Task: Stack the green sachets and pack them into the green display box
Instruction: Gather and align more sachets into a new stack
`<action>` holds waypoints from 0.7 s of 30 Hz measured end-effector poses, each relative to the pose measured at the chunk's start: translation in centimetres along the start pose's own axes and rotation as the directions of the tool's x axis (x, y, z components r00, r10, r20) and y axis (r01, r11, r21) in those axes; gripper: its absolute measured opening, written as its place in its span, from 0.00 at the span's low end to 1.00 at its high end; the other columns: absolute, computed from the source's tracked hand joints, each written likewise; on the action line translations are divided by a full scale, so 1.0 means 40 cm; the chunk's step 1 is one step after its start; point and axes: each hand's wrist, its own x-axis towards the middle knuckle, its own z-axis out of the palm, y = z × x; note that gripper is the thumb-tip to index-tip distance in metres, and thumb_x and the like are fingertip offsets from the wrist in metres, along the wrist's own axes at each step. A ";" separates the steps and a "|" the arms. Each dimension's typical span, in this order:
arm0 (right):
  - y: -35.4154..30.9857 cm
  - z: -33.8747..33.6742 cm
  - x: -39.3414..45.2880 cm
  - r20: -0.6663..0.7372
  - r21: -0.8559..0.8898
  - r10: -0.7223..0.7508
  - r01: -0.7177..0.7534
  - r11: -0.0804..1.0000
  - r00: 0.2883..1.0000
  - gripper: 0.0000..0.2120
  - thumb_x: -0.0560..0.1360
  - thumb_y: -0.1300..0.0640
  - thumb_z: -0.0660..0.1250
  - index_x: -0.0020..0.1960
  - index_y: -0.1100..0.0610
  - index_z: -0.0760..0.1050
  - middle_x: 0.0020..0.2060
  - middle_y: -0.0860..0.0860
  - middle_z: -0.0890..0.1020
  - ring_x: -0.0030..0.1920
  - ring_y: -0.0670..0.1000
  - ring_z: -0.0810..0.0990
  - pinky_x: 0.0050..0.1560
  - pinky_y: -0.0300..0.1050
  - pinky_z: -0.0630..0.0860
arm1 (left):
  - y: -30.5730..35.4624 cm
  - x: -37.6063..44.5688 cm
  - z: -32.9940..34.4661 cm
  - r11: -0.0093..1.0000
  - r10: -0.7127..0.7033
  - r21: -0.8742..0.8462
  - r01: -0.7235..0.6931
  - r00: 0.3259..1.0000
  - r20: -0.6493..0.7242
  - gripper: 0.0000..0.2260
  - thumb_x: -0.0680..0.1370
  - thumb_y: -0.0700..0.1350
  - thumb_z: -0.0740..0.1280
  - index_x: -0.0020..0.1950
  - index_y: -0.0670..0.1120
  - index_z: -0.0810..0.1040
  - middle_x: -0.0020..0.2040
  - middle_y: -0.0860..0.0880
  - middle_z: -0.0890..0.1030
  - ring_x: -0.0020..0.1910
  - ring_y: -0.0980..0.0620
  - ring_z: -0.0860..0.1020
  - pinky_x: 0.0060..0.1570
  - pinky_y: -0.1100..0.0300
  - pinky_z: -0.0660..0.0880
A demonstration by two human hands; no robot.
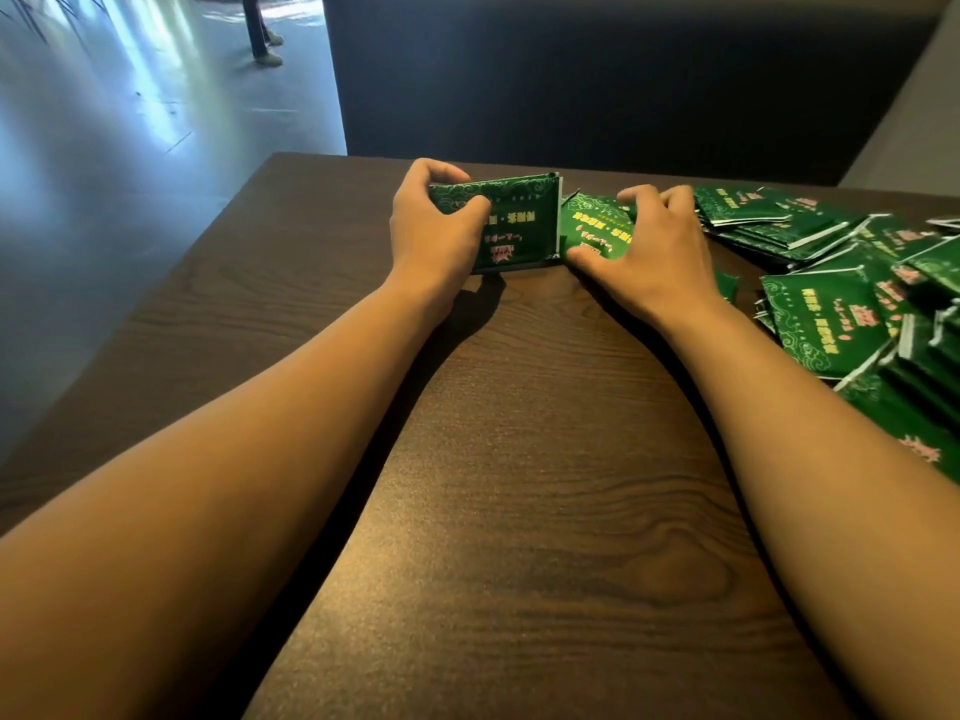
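Note:
My left hand (pixel 434 228) grips the green display box (pixel 524 220) at its left end, thumb on its printed top face; the box lies on the dark wooden table (pixel 519 459) near the far edge. Just right of the box's open right end, my right hand (pixel 649 246) curls over a small stack of green sachets (pixel 592 226), fingers on its far side and thumb at its near corner. The stack touches or nearly touches the box's opening. A large loose pile of green sachets (pixel 831 283) spreads along the table's right side.
A dark upholstered bench back (pixel 597 70) rises behind the table's far edge. To the left is shiny grey floor (pixel 104 148), where a person's legs (pixel 260 28) stand far off. The loose pile reaches my right forearm.

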 end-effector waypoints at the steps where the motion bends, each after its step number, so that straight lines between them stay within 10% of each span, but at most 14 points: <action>1: -0.001 -0.001 -0.003 -0.007 -0.008 -0.005 0.005 1.000 1.000 0.33 0.73 0.39 0.72 0.72 0.54 0.68 0.63 0.57 0.72 0.64 0.59 0.72 0.64 0.53 0.71 | -0.001 0.000 0.001 1.000 -0.002 0.000 0.002 1.000 -0.006 0.09 0.78 0.37 0.70 0.55 0.46 0.74 0.54 0.49 0.78 0.54 0.51 0.81 0.47 0.52 0.85; 16: -0.023 -0.019 -0.007 -0.491 0.266 -0.153 0.314 0.911 0.858 0.06 0.74 0.59 0.65 0.49 0.60 0.73 0.49 0.55 0.77 0.49 0.54 0.76 0.47 0.47 0.74 | -0.003 0.007 0.007 0.999 -0.030 0.011 0.030 0.999 0.012 0.09 0.80 0.36 0.66 0.56 0.47 0.74 0.55 0.48 0.77 0.56 0.50 0.81 0.46 0.55 0.85; 21: -0.055 0.006 -0.025 -0.098 0.048 -0.416 0.422 0.905 0.904 0.14 0.68 0.67 0.67 0.47 0.53 0.68 0.66 0.57 0.72 0.64 0.59 0.71 0.56 0.44 0.67 | 0.005 0.002 0.014 0.999 0.001 0.042 -0.006 0.993 0.115 0.06 0.81 0.36 0.63 0.53 0.47 0.76 0.53 0.46 0.80 0.51 0.49 0.82 0.44 0.57 0.81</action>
